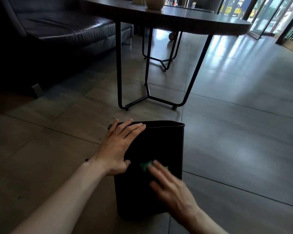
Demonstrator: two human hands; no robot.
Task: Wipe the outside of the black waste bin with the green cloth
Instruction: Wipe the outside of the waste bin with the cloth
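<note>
The black waste bin (164, 142) lies on its side on the tiled floor, its open rim pointing away from me. My left hand (118, 146) rests flat on the bin's upper left side, fingers spread toward the rim. My right hand (169, 184), blurred, presses the green cloth (146, 165) against the bin's upward-facing wall. Only a small crumpled part of the cloth shows past my fingertips; the rest is hidden under the hand.
A dark round table (184, 19) on thin black metal legs (120, 73) stands just beyond the bin. A dark leather sofa (57, 31) fills the far left. Small dark specks (87, 159) lie on the floor left of the bin. Glass doors (269, 14) are at far right.
</note>
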